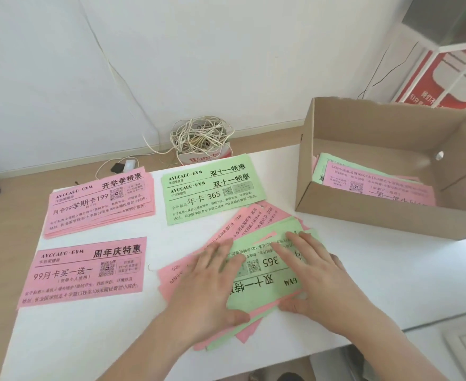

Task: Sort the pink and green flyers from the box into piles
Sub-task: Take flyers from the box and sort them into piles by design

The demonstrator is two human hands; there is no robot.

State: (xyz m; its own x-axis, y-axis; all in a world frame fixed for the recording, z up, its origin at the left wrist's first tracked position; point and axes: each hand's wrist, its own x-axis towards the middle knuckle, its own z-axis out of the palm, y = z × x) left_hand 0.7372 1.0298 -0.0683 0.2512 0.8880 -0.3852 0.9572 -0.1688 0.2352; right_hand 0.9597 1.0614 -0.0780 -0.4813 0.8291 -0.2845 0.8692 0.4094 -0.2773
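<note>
A mixed, fanned heap of pink and green flyers point(262, 281) lies on the white table point(94, 339) in front of me, a green one on top. My left hand point(212, 281) lies flat on its left part, fingers straight. My right hand point(308, 273) presses flat on the right part, thumb at the near edge. Three sorted piles lie to the left: a thick pink pile point(100, 204) at the back left, a pink flyer point(85, 270) in front of it, and a green pile point(212, 188) at the back middle. The cardboard box point(363, 213) at right holds more pink and green flyers point(374, 182).
A tangle of white cord in a small carton point(201, 141) stands on the floor beyond the table's far edge. A white charger and a dark object point(124, 166) lie near it. A red sign point(446, 78) leans at the far right. The table's near edge runs just below my wrists.
</note>
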